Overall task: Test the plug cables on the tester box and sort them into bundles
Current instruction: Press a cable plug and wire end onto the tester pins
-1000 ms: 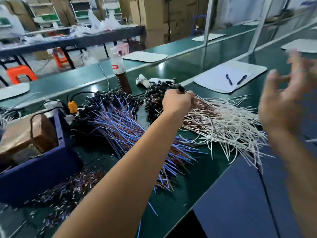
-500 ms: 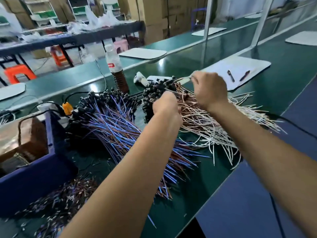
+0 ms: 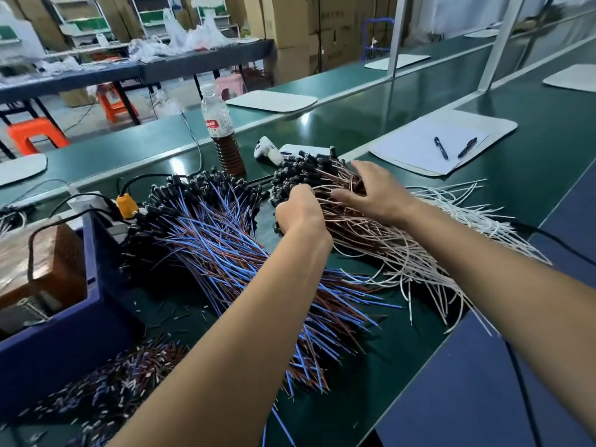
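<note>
Left of the fanned bundle of blue-and-brown plug cables (image 3: pixel 219 250) I see the dark blue tester box (image 3: pixel 64 330). Right of that bundle, my left hand (image 3: pixel 301 211) grips black plugs of the brown-and-white cable bundle (image 3: pixel 403 243). My right hand (image 3: pixel 374 191) rests on those cables, fingers spread and loose.

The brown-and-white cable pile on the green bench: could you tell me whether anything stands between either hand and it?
Nothing visible does. The left hand is curled into the brown-and-white cable pile near its black plugs, and the right hand rests spread on top of it.
</note>
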